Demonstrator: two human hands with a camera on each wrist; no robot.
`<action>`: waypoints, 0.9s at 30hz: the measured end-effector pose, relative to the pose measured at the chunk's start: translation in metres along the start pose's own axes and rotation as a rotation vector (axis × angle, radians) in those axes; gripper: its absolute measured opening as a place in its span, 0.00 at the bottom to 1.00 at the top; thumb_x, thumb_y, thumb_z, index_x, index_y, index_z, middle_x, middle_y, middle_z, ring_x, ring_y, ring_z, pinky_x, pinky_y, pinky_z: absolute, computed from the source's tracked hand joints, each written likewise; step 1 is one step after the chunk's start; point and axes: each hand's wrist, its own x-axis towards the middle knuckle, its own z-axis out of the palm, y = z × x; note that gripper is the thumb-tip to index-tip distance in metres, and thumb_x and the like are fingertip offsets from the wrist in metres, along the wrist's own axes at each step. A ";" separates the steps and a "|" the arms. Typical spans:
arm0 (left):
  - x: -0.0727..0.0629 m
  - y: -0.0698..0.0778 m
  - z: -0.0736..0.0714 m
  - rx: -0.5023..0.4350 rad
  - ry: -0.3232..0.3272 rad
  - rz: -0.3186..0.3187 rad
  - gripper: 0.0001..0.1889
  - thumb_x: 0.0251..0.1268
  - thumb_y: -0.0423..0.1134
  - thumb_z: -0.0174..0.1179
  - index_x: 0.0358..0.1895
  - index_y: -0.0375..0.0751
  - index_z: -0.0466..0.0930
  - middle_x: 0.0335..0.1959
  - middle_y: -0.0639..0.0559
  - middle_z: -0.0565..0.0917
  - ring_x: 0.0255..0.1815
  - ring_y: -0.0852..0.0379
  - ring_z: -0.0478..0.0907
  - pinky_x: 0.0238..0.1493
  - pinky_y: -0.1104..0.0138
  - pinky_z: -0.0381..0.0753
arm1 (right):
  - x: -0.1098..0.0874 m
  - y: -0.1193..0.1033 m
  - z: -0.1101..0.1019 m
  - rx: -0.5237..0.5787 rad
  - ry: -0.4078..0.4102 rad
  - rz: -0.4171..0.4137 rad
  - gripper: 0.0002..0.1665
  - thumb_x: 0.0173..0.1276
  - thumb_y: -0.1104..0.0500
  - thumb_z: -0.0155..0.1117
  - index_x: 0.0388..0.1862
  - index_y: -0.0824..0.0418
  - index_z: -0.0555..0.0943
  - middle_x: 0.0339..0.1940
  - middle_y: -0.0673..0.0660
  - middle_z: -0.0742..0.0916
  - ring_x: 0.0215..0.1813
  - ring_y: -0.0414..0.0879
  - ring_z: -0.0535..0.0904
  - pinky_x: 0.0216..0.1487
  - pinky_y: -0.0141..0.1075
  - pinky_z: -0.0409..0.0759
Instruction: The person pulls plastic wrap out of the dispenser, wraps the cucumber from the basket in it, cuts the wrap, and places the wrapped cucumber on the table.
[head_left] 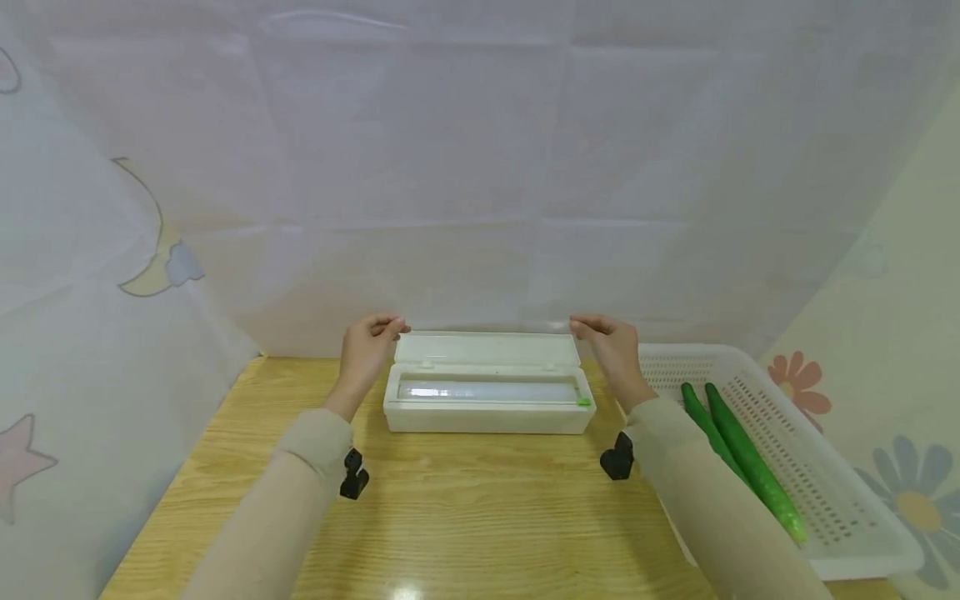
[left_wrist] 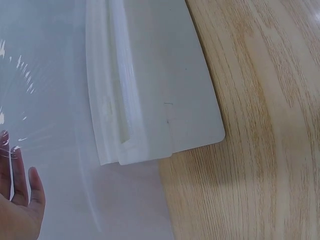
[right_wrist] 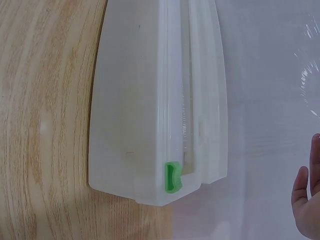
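Cling film, pinched by left hand and right hand near white slide-cutter dispenser, could crease if tugged unevenly.

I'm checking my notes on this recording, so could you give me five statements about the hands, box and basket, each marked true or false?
1. The lid of the white box is open. True.
2. The green slider sits at the box's left end, as the person sees it. False: it is at the right end.
3. Two cucumbers lie in the white basket. True.
4. The right hand is gripping a cucumber. False: its thumb and finger pinch clear film.
5. The left hand is on the opposite side of the box from the basket. True.
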 end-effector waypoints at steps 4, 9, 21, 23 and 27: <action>0.002 0.002 0.002 -0.014 0.007 0.002 0.15 0.75 0.44 0.57 0.53 0.38 0.81 0.46 0.47 0.87 0.52 0.46 0.79 0.60 0.54 0.73 | 0.002 -0.004 -0.003 -0.004 0.006 -0.015 0.22 0.71 0.51 0.66 0.55 0.66 0.83 0.48 0.54 0.86 0.56 0.50 0.76 0.71 0.51 0.63; 0.003 0.006 0.002 -0.014 0.025 0.033 0.13 0.75 0.43 0.57 0.52 0.39 0.82 0.45 0.46 0.87 0.51 0.47 0.79 0.60 0.53 0.73 | 0.007 -0.007 -0.005 -0.022 0.012 -0.024 0.21 0.71 0.51 0.66 0.55 0.64 0.83 0.45 0.53 0.85 0.58 0.52 0.74 0.70 0.52 0.64; 0.009 0.018 0.000 -0.022 0.014 0.055 0.16 0.75 0.44 0.57 0.54 0.35 0.80 0.46 0.45 0.87 0.51 0.45 0.79 0.60 0.54 0.74 | 0.009 -0.017 -0.011 -0.023 0.021 -0.024 0.20 0.71 0.53 0.66 0.55 0.64 0.83 0.47 0.54 0.85 0.63 0.53 0.72 0.71 0.52 0.62; 0.010 0.021 -0.001 -0.018 0.015 0.054 0.16 0.75 0.45 0.57 0.54 0.36 0.81 0.46 0.45 0.87 0.51 0.46 0.79 0.60 0.54 0.74 | 0.009 -0.020 -0.012 -0.014 0.021 -0.025 0.21 0.71 0.52 0.67 0.55 0.64 0.83 0.50 0.55 0.84 0.62 0.52 0.72 0.72 0.52 0.61; 0.011 0.026 -0.003 -0.011 0.028 0.061 0.15 0.75 0.44 0.57 0.53 0.37 0.81 0.46 0.45 0.87 0.51 0.45 0.79 0.59 0.53 0.73 | 0.009 -0.024 -0.011 0.000 0.012 -0.019 0.21 0.71 0.52 0.66 0.56 0.64 0.83 0.53 0.57 0.84 0.63 0.52 0.72 0.72 0.51 0.61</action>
